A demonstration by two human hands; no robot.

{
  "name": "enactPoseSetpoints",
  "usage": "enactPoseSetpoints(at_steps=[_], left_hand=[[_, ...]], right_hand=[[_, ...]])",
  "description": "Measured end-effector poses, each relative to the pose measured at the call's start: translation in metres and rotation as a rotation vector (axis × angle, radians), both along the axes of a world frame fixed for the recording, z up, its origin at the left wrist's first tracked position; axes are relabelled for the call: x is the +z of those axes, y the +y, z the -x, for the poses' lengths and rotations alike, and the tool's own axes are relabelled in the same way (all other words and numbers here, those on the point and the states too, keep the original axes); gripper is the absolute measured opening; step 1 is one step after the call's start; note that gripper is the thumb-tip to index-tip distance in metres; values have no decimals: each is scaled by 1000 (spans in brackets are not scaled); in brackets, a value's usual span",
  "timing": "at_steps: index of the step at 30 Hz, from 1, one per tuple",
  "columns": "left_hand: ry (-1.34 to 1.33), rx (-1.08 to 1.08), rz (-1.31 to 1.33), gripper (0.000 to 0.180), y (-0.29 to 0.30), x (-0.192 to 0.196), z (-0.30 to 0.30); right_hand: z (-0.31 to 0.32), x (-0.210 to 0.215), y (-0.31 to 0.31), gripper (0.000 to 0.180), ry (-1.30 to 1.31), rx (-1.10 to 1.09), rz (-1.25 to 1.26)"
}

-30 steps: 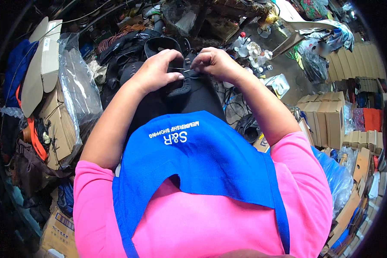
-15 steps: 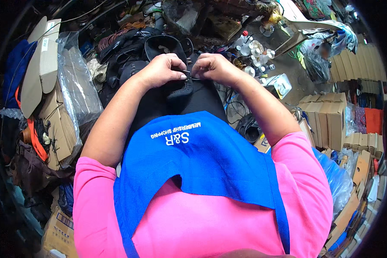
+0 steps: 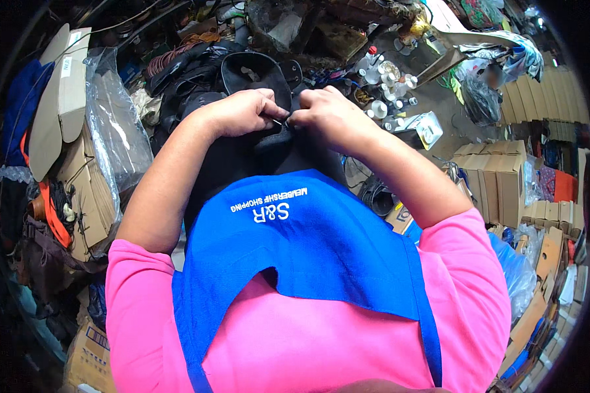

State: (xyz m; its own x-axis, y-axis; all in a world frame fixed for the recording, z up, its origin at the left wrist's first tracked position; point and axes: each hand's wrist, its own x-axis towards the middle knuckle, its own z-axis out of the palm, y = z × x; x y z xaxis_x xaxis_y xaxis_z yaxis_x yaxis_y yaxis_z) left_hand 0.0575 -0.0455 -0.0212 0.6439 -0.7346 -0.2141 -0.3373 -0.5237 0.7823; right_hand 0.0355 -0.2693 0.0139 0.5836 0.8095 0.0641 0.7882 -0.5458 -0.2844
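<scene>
A black leather-like item, shaped like a shoe (image 3: pixel 273 139), lies on my lap over dark trousers. Its wide curved opening (image 3: pixel 248 65) points away from me, and a strap with small metal studs (image 3: pixel 292 71) sits beside it. My left hand (image 3: pixel 252 112) is closed in a pinch over the item, with a thin metal tool like a needle or awl (image 3: pixel 278 122) showing at its fingertips. Close beside it, my right hand (image 3: pixel 322 116) is pinched at the item's right edge; what its fingers hold is hidden. The two sets of fingertips almost meet.
Past my lap, black items (image 3: pixel 177 85) lie heaped at the left. Several small bottles (image 3: pixel 388 78) stand at the far right, near a clear plastic container (image 3: pixel 426 129). Cardboard sheets (image 3: pixel 72 85) lean on the left; stacked cardboard boxes (image 3: pixel 495 173) stand on the right. A blue apron (image 3: pixel 295 242) covers my front.
My right hand has turned, and its fingertips have come in closer to my left fingertips. My left hand has shifted slightly, and its fingers are lower over the black item.
</scene>
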Motion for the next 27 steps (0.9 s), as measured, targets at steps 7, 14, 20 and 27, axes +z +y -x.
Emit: enactPoseSetpoints(at_steps=[7,14,20,27], left_hand=[[-228,186,88,35,0,-8,-2],[-297,348,84,44,-2,-10,4],[-468,602,17,38,-2,-7,52],[-88,501,-88,23,56,22,97]], right_hand=[[-10,-3,19,13,-17,36,140],[-17,-17,18,15,184,-45,64],[-16,-37,-9,15,631,-232,-306],[-13,-20,-88,17,1456,-312,-1253]])
